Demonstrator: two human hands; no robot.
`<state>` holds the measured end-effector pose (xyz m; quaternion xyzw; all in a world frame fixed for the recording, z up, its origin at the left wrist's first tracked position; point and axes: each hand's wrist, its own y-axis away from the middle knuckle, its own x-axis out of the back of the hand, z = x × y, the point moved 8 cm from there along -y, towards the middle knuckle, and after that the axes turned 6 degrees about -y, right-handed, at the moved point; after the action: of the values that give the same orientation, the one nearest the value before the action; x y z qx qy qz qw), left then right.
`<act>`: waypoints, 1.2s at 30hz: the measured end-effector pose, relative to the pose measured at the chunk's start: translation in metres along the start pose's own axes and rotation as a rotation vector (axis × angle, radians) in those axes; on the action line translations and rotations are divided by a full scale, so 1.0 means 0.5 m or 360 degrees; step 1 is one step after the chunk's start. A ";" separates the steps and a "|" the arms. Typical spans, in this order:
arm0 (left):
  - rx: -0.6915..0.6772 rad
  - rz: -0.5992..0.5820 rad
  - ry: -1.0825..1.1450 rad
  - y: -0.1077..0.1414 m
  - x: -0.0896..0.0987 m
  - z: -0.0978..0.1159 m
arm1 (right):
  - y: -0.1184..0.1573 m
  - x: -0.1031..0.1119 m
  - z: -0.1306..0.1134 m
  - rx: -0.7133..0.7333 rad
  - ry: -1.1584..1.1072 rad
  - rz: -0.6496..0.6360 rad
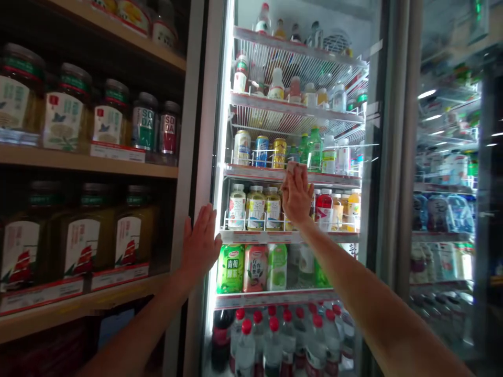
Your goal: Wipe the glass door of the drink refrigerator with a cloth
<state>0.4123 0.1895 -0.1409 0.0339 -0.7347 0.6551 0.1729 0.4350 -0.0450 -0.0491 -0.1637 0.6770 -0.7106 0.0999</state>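
My right hand (297, 195) reaches forward against the glass door (369, 199) of a lit drinks cooler, its fingers stretched upward. It appears to lie flat on the glass, in front of the middle shelves. Blur around the fingertips hides whether anything thin lies beneath them. To the left, my left hand (201, 238) rests with fingers extended on the grey door frame (208, 173), holding nothing. Behind the glass, near my right hand, stand tea bottles (256, 208), a gold can (279, 153) and green bottles (315, 150).
Wooden shelves (157, 170) with large jars (65, 107) and price labels stand close on the left. Lower in the cooler are drink cartons (230, 268) and several red-capped bottles (274, 345). Another glass-fronted cooler (444, 209) stands right of a metal upright (397, 157).
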 end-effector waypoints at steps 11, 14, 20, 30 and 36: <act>0.0012 -0.0095 0.0060 -0.084 -0.042 0.107 | 0.069 0.104 0.238 -0.0281 0.0293 0.0103; 0.0041 -0.0062 0.0073 -0.083 -0.046 0.110 | 0.101 0.100 0.241 0.0004 0.0272 -0.0098; 0.0036 -0.0017 0.0048 -0.083 -0.039 0.117 | 0.133 0.162 0.378 -0.0313 0.0432 -0.0004; -0.0064 -0.0016 0.0133 0.034 -0.073 0.175 | 0.270 0.075 0.192 0.0290 0.0276 -0.0352; -0.0185 -0.0070 0.0116 0.097 -0.088 0.192 | 0.285 0.146 0.319 -0.0457 0.0419 0.0030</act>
<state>0.4200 0.0947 -0.2082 0.0161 -0.7638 0.6082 0.2156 0.4148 -0.2285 -0.1788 -0.0757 0.7800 -0.6211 -0.0074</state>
